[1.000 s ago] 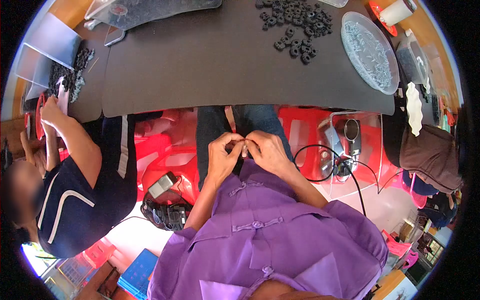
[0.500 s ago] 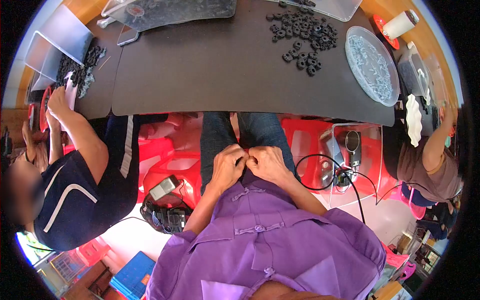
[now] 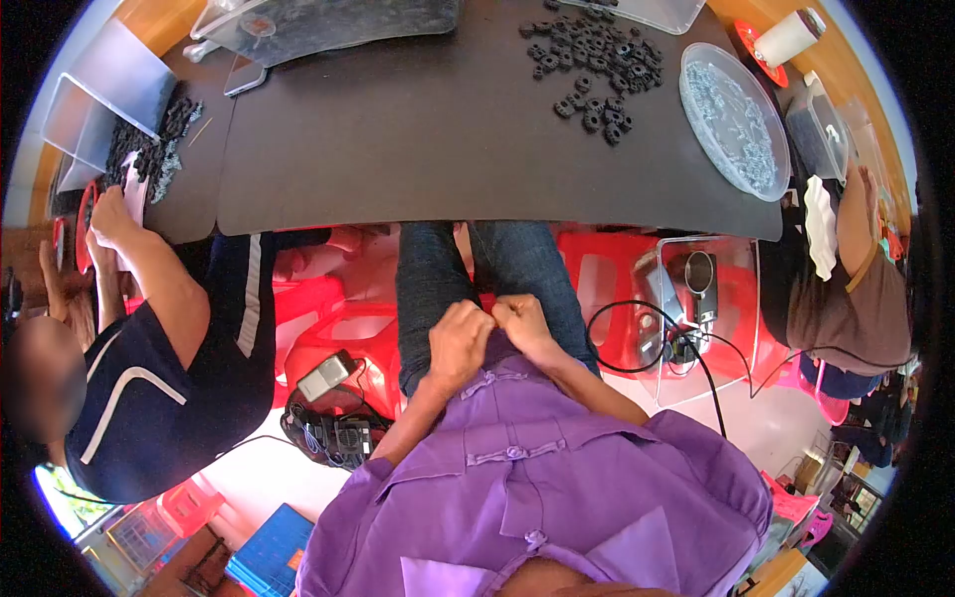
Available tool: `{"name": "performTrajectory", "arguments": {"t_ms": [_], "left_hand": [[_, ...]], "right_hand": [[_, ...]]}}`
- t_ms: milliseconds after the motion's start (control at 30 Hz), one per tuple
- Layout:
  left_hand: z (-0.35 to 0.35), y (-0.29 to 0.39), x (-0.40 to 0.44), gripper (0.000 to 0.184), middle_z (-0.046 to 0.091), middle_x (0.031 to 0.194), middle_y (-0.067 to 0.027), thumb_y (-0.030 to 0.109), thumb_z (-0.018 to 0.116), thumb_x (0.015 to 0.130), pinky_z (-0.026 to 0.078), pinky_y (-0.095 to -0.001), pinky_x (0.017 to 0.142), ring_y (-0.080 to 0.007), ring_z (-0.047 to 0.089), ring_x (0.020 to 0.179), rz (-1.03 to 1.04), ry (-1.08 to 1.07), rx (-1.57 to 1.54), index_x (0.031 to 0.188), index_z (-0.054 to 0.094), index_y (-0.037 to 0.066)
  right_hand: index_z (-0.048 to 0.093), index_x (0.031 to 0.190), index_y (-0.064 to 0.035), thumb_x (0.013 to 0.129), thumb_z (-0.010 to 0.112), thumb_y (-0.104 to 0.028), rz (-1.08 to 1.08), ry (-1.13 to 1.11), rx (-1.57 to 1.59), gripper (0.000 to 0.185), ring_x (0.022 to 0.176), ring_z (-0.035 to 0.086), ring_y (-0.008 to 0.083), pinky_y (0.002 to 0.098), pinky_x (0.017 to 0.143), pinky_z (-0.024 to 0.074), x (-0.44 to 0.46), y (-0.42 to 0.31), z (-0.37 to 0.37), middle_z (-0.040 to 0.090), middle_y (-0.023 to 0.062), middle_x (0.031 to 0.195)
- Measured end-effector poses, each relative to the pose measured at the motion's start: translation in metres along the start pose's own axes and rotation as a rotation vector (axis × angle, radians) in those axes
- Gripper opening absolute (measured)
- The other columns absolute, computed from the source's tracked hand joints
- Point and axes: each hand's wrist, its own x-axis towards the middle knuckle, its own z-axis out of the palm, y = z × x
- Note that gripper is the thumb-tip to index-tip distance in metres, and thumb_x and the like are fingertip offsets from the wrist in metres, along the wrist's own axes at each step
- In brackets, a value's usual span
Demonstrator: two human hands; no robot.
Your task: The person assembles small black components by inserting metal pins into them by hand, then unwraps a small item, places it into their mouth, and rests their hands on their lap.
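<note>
My left hand (image 3: pixel 460 343) and my right hand (image 3: pixel 524 325) are close together above my lap. Both have curled, pinching fingers at the lower front edge of the purple shirt (image 3: pixel 507 361), whose cloth runs up to them. The fingertips are partly hidden, so the exact grip is hard to see. Below the hands are my legs in blue jeans (image 3: pixel 433 269). Knotted cloth fastenings run down the shirt front, one (image 3: pixel 490 381) just beneath the hands.
Black ribbed parts (image 3: pixel 602 60) lie in a pile on the dark table (image 3: pixel 398 149), beside a round tray (image 3: pixel 686 95) of small clear pieces. A phone (image 3: pixel 246 75) lies at the back left. Co-workers sit on both sides. A clear box (image 3: pixel 753 328) with cables stands on a red chair.
My hands stay at the shirt edge, the left turned a little and its knuckles raised. The view has shifted slightly. The co-worker on the right has moved their arm.
</note>
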Motion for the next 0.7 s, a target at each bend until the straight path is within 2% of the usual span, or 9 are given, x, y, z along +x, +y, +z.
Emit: {"name": "performTrajectory", "arguments": {"t_ms": [67, 167, 233, 300, 333, 400, 500, 533, 700], "left_hand": [[0.006, 0.001, -0.003, 0.004, 0.053, 0.076, -0.0114, 0.001, 0.06, 0.077, 0.045, -0.037, 0.063, -0.0297, 0.054, 0.072, 0.051, 0.063, -0.077, 0.078, 0.056, 0.002], [0.009, 0.002, -0.004, 0.002, 0.058, 0.078, -0.0108, 0.0, 0.057, 0.082, 0.047, -0.0298, 0.068, -0.0208, 0.06, 0.073, -0.239, 0.186, -0.325, 0.082, 0.058, 0.001], [0.014, -0.005, -0.002, 0.011, 0.059, 0.081, -0.0058, 0.005, 0.047, 0.093, 0.048, -0.0255, 0.067, -0.0134, 0.059, 0.073, -0.465, 0.21, -0.82, 0.089, 0.056, 0.0], [0.014, -0.008, 0.002, 0.014, 0.061, 0.079, -0.0058, 0.011, 0.048, 0.095, 0.05, -0.0233, 0.064, -0.0111, 0.059, 0.069, -0.596, 0.227, -0.974, 0.092, 0.055, 0.0], [0.016, -0.012, 0.004, 0.014, 0.062, 0.08, -0.0059, 0.013, 0.05, 0.094, 0.049, -0.0224, 0.061, -0.0105, 0.059, 0.067, -0.653, 0.242, -0.962, 0.093, 0.055, 0.0], [0.02, -0.016, 0.011, 0.013, 0.063, 0.08, -0.0059, 0.014, 0.052, 0.093, 0.048, -0.022, 0.058, -0.0099, 0.059, 0.065, -0.656, 0.297, -1.055, 0.093, 0.056, 0.001], [0.021, -0.018, 0.025, 0.011, 0.064, 0.079, -0.0057, 0.013, 0.054, 0.092, 0.046, -0.0214, 0.06, -0.0089, 0.058, 0.067, -0.592, 0.391, -1.078, 0.093, 0.057, 0.003], [0.018, -0.021, 0.029, 0.01, 0.064, 0.08, -0.0058, 0.012, 0.054, 0.091, 0.046, -0.0216, 0.063, -0.0088, 0.058, 0.069, -0.594, 0.421, -1.129, 0.093, 0.057, 0.003], [0.008, -0.022, 0.037, 0.01, 0.064, 0.082, -0.0059, 0.013, 0.055, 0.091, 0.048, -0.0228, 0.067, -0.0098, 0.059, 0.072, -0.597, 0.394, -1.193, 0.094, 0.057, 0.003]], "right_hand": [[0.058, 0.065, 0.0027, 0.078, 0.053, -0.017, 0.018, 0.007, -0.013, 0.024, 0.053, 0.058, 0.0239, 0.0355, 0.052, 0.044, 0.002, 0.009, -0.001, 0.055, 0.0186, 0.057], [0.056, 0.065, 0.0018, 0.079, 0.051, -0.012, 0.011, -0.049, 0.172, 0.021, 0.053, 0.051, 0.0138, 0.0294, 0.051, 0.0402, -0.001, -0.001, -0.007, 0.052, 0.0083, 0.056], [0.055, 0.068, 0.0004, 0.082, 0.049, -0.009, -0.015, -0.066, 0.334, 0.018, 0.057, 0.047, 0.0076, 0.0258, 0.051, 0.0368, -0.006, -0.02, -0.01, 0.052, 0.0014, 0.06], [0.055, 0.07, -0.0001, 0.085, 0.048, -0.012, -0.061, -0.035, 0.236, 0.02, 0.056, 0.045, 0.008, 0.0255, 0.051, 0.0371, -0.005, -0.019, -0.012, 0.05, 0.0017, 0.06], [0.055, 0.07, -0.0031, 0.084, 0.046, -0.007, -0.104, -0.018, 0.266, 0.018, 0.052, 0.039, 0.0032, 0.0219, 0.046, 0.0313, -0.006, -0.03, -0.011, 0.048, -0.0038, 0.059], [0.054, 0.069, -0.0011, 0.085, 0.049, -0.007, -0.193, 0.082, 0.145, 0.017, 0.055, 0.043, 0.0039, 0.0236, 0.047, 0.0341, -0.009, -0.042, -0.008, 0.048, -0.0026, 0.059], [0.053, 0.068, 0.0007, 0.079, 0.052, -0.003, -0.476, 0.175, -0.085, 0.011, 0.05, 0.051, 0.0181, 0.0306, 0.048, 0.0392, -0.015, -0.053, -0.012, 0.051, 0.0111, 0.059], [0.051, 0.065, -0.0009, 0.072, 0.055, -0.003, -0.508, 0.156, -0.097, 0.008, 0.051, 0.053, 0.0295, 0.037, 0.048, 0.0418, -0.019, -0.058, -0.013, 0.051, 0.0147, 0.059], [0.05, 0.063, -0.0011, 0.075, 0.056, -0.005, -0.504, 0.101, -0.1, 0.013, 0.051, 0.053, 0.0313, 0.0372, 0.048, 0.0411, -0.019, -0.06, -0.019, 0.049, 0.014, 0.058]]}}
